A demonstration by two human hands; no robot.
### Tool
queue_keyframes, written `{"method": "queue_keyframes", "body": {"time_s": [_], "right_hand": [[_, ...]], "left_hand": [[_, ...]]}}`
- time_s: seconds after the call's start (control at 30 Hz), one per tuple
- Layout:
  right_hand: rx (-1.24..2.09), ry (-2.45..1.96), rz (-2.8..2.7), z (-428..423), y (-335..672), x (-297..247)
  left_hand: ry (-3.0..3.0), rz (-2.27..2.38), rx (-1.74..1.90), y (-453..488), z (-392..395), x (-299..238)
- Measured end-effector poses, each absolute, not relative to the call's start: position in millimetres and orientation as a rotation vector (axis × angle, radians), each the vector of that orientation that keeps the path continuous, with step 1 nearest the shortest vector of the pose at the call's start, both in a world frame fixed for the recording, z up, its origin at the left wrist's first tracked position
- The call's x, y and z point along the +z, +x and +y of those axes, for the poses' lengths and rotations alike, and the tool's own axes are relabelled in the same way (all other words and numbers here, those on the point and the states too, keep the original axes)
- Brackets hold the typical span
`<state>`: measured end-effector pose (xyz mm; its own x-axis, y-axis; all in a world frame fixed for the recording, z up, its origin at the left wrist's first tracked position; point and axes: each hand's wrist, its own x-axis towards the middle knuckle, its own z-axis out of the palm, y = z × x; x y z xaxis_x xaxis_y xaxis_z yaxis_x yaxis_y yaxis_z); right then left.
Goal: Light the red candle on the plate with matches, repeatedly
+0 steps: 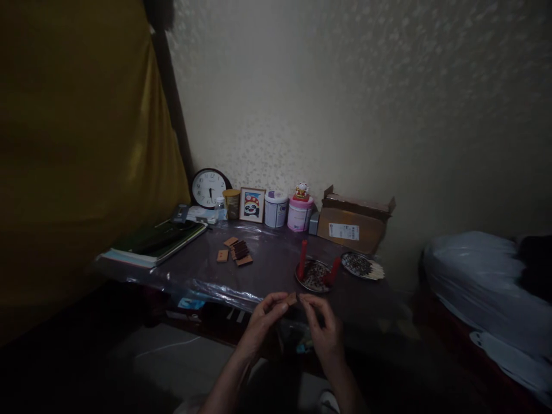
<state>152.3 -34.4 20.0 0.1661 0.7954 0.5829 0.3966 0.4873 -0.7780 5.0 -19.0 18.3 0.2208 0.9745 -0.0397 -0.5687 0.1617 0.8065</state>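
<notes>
My left hand (pixel 266 315) and my right hand (pixel 322 326) meet above the near edge of a low table (pixel 276 270) covered in clear plastic. Both pinch a small brown flat piece (pixel 292 298) between their fingertips. Further back on the left of the table lies a pile of similar brown square pieces (pixel 236 252), some stacked, some loose. Just beyond my hands sits a round dish (pixel 313 275) with two red candles (pixel 303 251) standing in it. A second dish (pixel 359 265) with pale sticks lies to its right.
Along the wall stand a round clock (pixel 209 187), a framed panda picture (pixel 252 204), a white jar (pixel 275 209), a pink jar (pixel 299 214) and an open cardboard box (pixel 354 223). Books (pixel 155 241) lie at the table's left end. A yellow curtain (pixel 81 144) hangs left; bedding (pixel 478 276) lies right.
</notes>
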Motion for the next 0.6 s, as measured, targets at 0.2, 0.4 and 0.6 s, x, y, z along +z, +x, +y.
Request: {"method": "queue_keyframes", "body": {"time_s": [0.2,0.4,0.6], "right_hand": [[0.306,-1.047,-1.415,-34.0,147.8,29.9],[0.144,-0.985,-1.522,-31.3,146.3,29.2],[-0.049,-0.993,-1.554,-30.4,149.8,35.3]], "left_hand": [[0.680,0.586,1.234,6.8,-19.4,20.6],[0.585,0.468,1.247,9.8,-19.6,20.8],[0.593,0.486,1.264,10.6,-17.2,17.1]]}}
